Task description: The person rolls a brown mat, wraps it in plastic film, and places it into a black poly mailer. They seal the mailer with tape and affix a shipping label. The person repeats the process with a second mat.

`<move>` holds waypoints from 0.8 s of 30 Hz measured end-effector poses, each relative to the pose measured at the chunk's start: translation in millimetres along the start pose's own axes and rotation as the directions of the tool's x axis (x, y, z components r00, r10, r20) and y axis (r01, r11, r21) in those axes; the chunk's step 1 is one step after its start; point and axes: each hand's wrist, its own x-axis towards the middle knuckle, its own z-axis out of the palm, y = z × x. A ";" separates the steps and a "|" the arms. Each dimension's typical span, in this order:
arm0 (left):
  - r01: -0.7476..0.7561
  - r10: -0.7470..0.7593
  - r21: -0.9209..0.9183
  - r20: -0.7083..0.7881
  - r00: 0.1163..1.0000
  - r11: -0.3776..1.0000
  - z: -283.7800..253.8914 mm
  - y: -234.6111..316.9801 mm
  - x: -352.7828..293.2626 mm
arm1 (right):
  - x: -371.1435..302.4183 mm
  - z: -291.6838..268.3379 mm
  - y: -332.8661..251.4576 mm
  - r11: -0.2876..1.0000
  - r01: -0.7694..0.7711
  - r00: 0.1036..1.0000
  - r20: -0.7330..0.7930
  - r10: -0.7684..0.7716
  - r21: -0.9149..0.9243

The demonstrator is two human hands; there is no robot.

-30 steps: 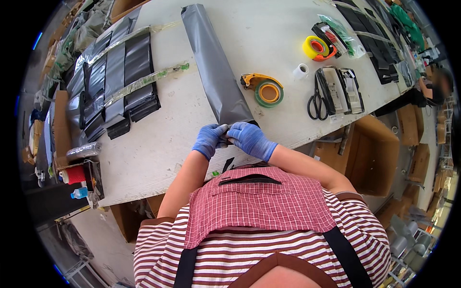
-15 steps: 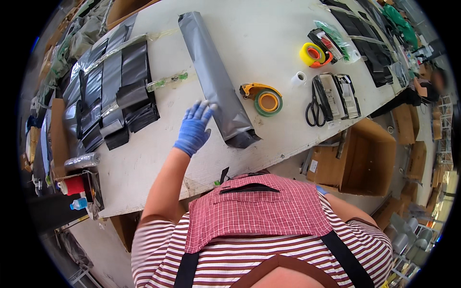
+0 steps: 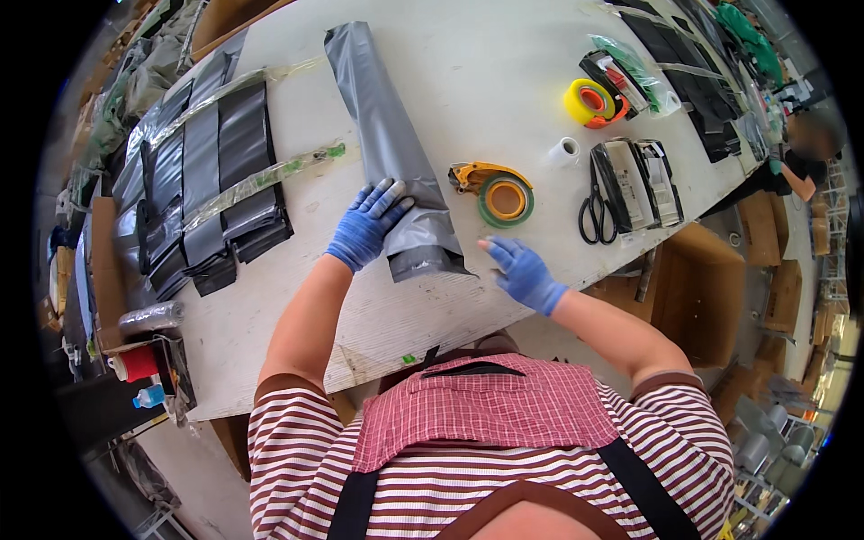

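A long, narrow grey plastic mailing bag [image 3: 382, 117] lies lengthwise on the white table [image 3: 297, 310], its dark near end spread flat. My left hand [image 3: 367, 225], in a blue glove, rests on the bag's lower part with fingers stretched out. Just right of the near end, my right hand [image 3: 526, 274] hovers over the table, also blue-gloved. Its fingers point toward the bag, slightly bent, and nothing shows in them. Beyond it sits a yellow tape dispenser [image 3: 499, 189] with a green-edged roll.
Taped bundles of grey and black bags [image 3: 202, 162] cover the left side. At the right are black scissors [image 3: 596, 211], a black box [image 3: 625, 180], a small white roll [image 3: 564, 151] and a yellow tape roll [image 3: 589, 102]. An open carton [image 3: 702, 288] stands below. Another person [image 3: 801, 162] is far right.
My left hand has come down onto the bag near its close end. My right hand has risen from beside my apron to over the table. The bag's near end has shifted left and flattened.
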 end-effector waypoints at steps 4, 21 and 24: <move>0.053 -0.052 -0.030 0.027 0.998 0.998 -8.9 6.7 0.6 | 58.1 29.9 -10.9 0.976 0.114 0.973 -0.221 -0.072 0.188; 0.626 -0.972 -0.777 0.093 0.214 0.063 -23.2 154.8 -83.5 | 67.9 66.3 -52.5 0.633 -0.591 0.771 0.120 0.626 0.500; 0.483 -0.616 -0.475 -0.174 0.768 0.736 -87.9 150.3 -42.0 | 68.5 57.0 -48.1 0.634 -0.641 0.746 0.160 0.646 0.433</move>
